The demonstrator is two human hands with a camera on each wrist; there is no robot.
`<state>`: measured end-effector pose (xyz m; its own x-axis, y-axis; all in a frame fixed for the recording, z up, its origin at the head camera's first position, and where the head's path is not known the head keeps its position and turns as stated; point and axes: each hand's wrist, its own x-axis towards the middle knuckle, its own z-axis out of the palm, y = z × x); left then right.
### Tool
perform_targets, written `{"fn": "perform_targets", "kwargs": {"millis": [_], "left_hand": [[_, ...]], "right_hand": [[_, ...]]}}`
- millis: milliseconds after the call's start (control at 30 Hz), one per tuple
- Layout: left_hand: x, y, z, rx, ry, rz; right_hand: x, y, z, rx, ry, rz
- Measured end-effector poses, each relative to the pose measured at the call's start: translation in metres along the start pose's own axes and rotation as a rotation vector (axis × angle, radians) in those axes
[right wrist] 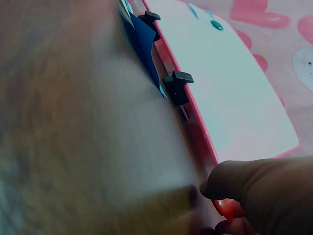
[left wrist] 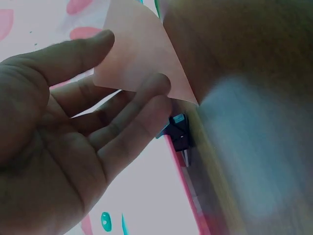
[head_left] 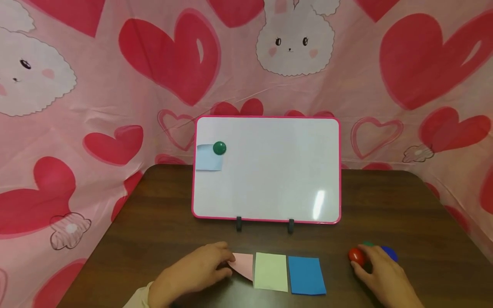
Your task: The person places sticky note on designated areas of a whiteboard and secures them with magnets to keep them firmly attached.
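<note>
Some fingers and the thumb of the left hand (head_left: 200,267) are pinching the left side of the pink note (head_left: 244,262), whose sheet is bending up from the table (head_left: 154,222), its right edge sitting just beside the green note (head_left: 271,272). Above, the pale note (head_left: 208,160) is hanging at the left side of the board (head_left: 273,171), its upper right corner lying under the green magnet (head_left: 219,148). Farther right, the blue note (head_left: 307,276) is lying next to the green note, with no hand touching either. Past a gap, the right hand (head_left: 386,273) is grasping the red magnet (head_left: 356,256) between thumb and fingers, well apart from the notes; a blue magnet (head_left: 390,253) and a partly hidden green piece (head_left: 367,244) are resting just beyond it. Judging by the pale note, the step in hand seems to be picking up the next sheet and its magnet together, with the pinning not yet begun. The next move is probably calling for raising the pink note to bare board, steadying it flat there with the left hand, and bringing the red magnet across to press on its top edge.
</note>
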<state>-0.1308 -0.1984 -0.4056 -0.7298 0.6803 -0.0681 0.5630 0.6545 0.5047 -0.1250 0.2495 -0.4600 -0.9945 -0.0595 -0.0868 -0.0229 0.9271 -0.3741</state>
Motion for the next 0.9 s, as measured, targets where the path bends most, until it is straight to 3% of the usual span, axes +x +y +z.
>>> {"fn": "perform_targets", "kwargs": {"millis": [267, 433, 567, 700, 767, 833, 900], "left_hand": [[-0.001, -0.003, -0.005, 0.022, 0.079, 0.088], [-0.001, -0.005, -0.008, 0.095, 0.171, 0.183], [0.000, -0.007, -0.012, 0.094, 0.227, 0.236], [0.001, -0.007, -0.017, 0.073, 0.301, 0.213], [0.000, -0.005, -0.020, 0.055, 0.343, 0.154], [0.000, -0.004, -0.024, 0.043, 0.418, 0.128], [0.001, -0.004, -0.027, 0.040, 0.517, 0.145]], "right_hand": [[-0.007, -0.004, 0.004, -0.011, 0.097, -0.076], [-0.006, -0.007, 0.004, -0.030, 0.093, -0.087], [-0.006, -0.007, 0.005, -0.035, 0.095, -0.085], [-0.007, -0.007, 0.006, -0.026, 0.119, -0.092], [-0.007, -0.007, 0.007, -0.019, 0.124, -0.091], [-0.007, -0.008, 0.008, -0.012, 0.130, -0.093], [-0.007, -0.008, 0.009, -0.008, 0.138, -0.101]]}}
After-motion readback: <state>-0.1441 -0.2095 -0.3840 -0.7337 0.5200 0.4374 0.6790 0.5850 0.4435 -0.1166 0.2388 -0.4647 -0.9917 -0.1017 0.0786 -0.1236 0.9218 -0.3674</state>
